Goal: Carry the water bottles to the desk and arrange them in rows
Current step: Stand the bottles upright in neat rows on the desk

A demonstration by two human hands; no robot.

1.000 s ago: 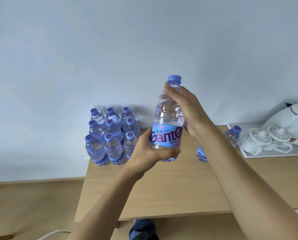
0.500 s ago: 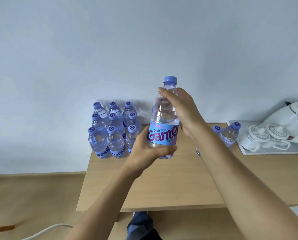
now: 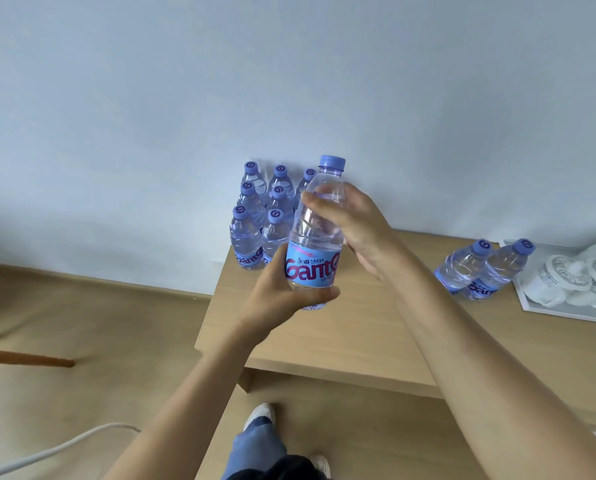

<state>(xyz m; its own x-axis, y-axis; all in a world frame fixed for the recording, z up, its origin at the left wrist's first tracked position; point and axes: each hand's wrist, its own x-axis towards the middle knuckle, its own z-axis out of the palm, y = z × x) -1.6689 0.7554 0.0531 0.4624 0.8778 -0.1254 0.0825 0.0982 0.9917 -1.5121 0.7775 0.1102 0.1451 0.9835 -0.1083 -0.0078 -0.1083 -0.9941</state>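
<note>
Above the surface (image 3: 341, 327), both hands' fingers (image 3: 320, 295) are gripping one bottle (image 3: 315, 237); rows (image 3: 260, 216) at 11 o'clock, two bottles (image 3: 480, 271) at 3 o'clock unsorted.

Light wooden desk (image 3: 341, 327) set against a pale wall, above a wood-toned floor (image 3: 81, 341). At its 11 o'clock corner stands a cluster of upright water bottles (image 3: 255, 220) with lilac caps and blue labels, packed touching in rows; toward 2 o'clock stand two more bottles (image 3: 480, 268), side by side. At 3 o'clock, just beside that pair, lies a white tray (image 3: 546, 308) bearing white lidded cups (image 3: 566, 278). A white cable (image 3: 47, 452) lies on the floor at 7 o'clock.
</note>
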